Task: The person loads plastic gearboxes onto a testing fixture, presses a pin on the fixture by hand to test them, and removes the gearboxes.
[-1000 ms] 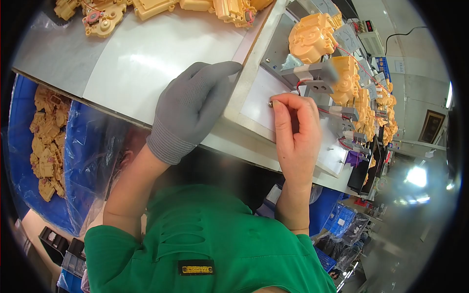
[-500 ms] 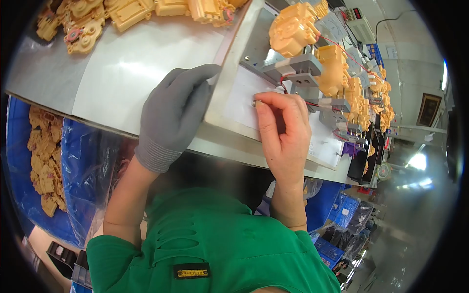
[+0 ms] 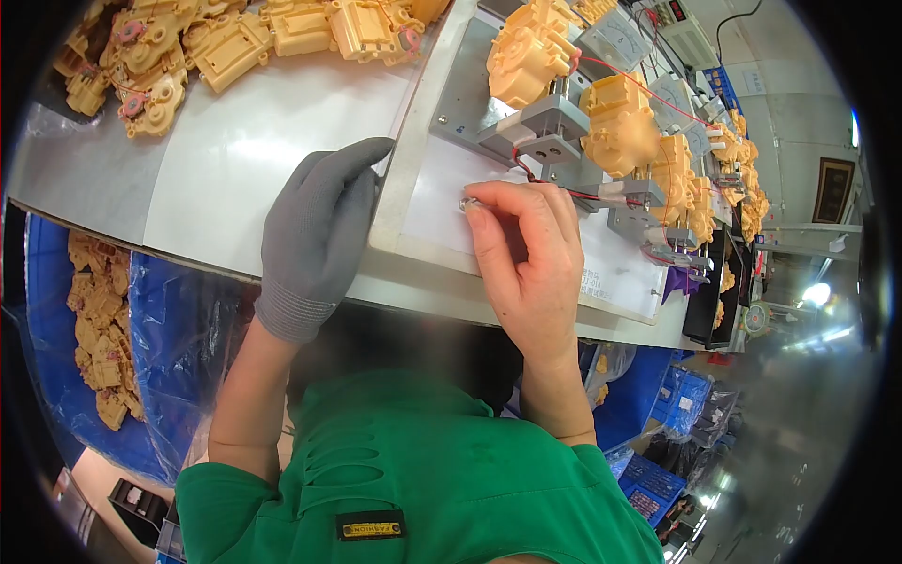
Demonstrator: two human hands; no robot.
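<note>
Your two hands are apart from each other. Your right hand [image 3: 534,254] is bare, and its thumb and pointing finger are pinched together on a small shiny bit [image 3: 467,203]. That bit is just above the white panel [image 3: 437,221], near its edge, and your fingers hide part of it. Your left hand [image 3: 318,240] wears a grey glove and is by the side of the panel, over the desk [image 3: 225,169]. Its fingers are bent, and I cannot tell if it holds anything. Past your right hand, a grey holder [image 3: 554,120] stands on the panel, with a red wire [image 3: 587,196] near it. A yellow case [image 3: 531,52] is up by the holder, and more cases go off in a row to the right. At the far side of the desk, yellow parts [image 3: 225,52] lie in a line. Down on your left, a blue bin [image 3: 52,310] has lots of yellow pieces [image 3: 99,329] in it.
</note>
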